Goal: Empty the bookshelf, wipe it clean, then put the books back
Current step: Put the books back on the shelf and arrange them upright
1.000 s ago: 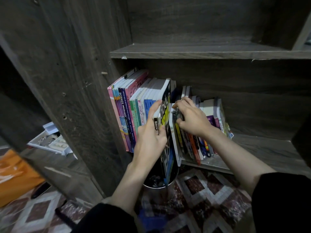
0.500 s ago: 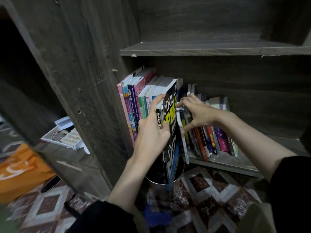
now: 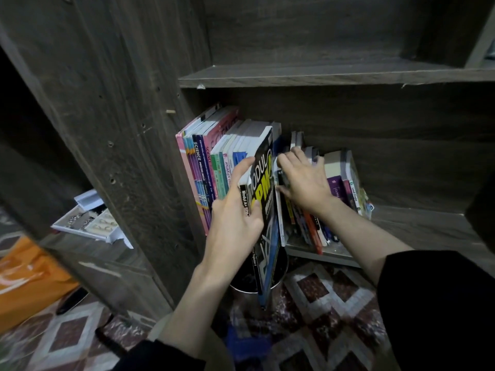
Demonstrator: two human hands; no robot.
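Head view: left hand [image 3: 235, 212] grips black book [image 3: 263, 180], half out of bottom shelf [image 3: 417, 226]; right hand [image 3: 305, 180] seemingly curled over leaning books [image 3: 335, 187]. Risk: book out, support gone, leaning books topple onto floor [image 3: 334, 311].

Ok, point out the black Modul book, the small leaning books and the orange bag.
black Modul book [image 3: 265, 187]: head view, front cover, yellow lettering.
small leaning books [image 3: 335, 188]: head view, a purple spine.
orange bag [image 3: 24, 279]: head view, middle of its surface.
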